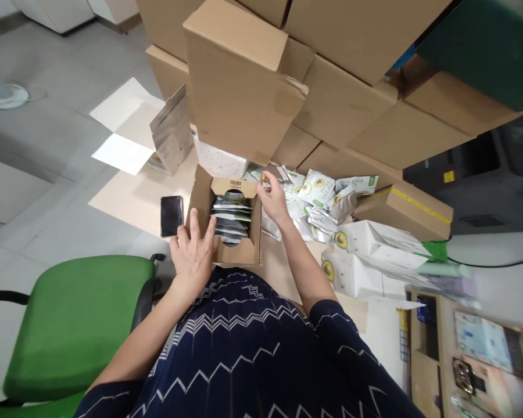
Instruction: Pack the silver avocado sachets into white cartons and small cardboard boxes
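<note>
At far left stands a green chair with black armrests [85, 322]. To its right, a black smartphone [171, 217] lies on a pale beige work surface [126, 200]. The left hand [192, 249] is beside the phone, palm down, fingers spread, at the left side of an open brown cardboard box [229, 255]; one fingertip reaches the inner left edge. The box sits directly before the person, flaps raised. Within it, flat, dark and silvery pouches [233, 217] stand in a row. The right hand [272, 197] is at the far end of the box's right flap, fingers curled; whether they pinch it cannot be told. Further right lie heaped white pouches with green avocado prints [317, 188], then white avocado-printed paper cartons [366, 247]. Behind these cartons rests a closed brown cardboard box with a yellow strip [405, 210].
</note>
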`<state>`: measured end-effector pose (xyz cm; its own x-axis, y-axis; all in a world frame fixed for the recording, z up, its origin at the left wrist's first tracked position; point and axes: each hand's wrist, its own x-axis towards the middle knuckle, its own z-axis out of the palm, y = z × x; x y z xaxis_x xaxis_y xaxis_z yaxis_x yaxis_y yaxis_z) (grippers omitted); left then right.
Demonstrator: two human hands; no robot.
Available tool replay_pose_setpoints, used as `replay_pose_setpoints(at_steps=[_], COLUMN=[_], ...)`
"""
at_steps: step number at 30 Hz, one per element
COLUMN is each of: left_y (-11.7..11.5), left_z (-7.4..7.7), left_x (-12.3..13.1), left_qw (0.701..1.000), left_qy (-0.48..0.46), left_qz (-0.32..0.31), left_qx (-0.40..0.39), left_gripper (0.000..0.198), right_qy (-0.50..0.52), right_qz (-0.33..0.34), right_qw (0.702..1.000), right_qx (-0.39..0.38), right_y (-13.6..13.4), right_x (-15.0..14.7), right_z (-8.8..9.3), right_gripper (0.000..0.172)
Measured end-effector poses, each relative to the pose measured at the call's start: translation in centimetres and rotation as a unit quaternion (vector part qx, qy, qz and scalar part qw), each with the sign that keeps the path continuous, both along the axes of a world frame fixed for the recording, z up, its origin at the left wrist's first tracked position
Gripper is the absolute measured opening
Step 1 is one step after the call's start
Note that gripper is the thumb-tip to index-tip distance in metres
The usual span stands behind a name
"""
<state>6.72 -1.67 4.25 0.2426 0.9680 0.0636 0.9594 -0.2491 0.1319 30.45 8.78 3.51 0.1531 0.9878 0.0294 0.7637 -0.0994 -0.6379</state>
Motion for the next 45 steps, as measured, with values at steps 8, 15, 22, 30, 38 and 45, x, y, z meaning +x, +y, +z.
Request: replay_pose_setpoints(at_steps=[8,15,22,30,38,45], left_y=[-0.3,1.1,6.0,3.6,0.0,-5.1], left_z=[1.5,-1.5,-4.7,-5.1,-6.1,-4.9], left_x=[1.3,2.1,-1.5,-0.7,4.6,10.8], left_qw=[0.998,0.976,0.963,0.814,0.723,0.575], left_qy=[0.000,-0.157,-0.220,-0.350,-0.426,-0.412], left_qz=[-0.061,-0.101,0.068,0.090,0.089,0.027], left_qx=[-0.031,-0.112,-0.142,-0.455,-0.536,-0.707], left_gripper=[0.067,0.058,0.083,0.074,0.064,0.042], right_qy=[-0.052,-0.152,0.048,0.290,0.312,0.088], right_qz=[0.005,0.094,-0.062,0.003,0.042,-0.042], right_qw=[0.998,0.983,0.987,0.932,0.920,0.971], right_qx=[0.018,-0.043,-0.139,-0.217,-0.234,-0.216], right_y=[-1.8,-5.4,-9.1,-11.2,-14.3,-17.9], right_x=[-3.1,-5.7,-4.2,0.7,8.8,12.1], right_z=[-0.8,-2.9,-4.6,-4.2,-3.3,-1.4], right_gripper=[0.055,0.047,0.076,0.064,0.065,0.062])
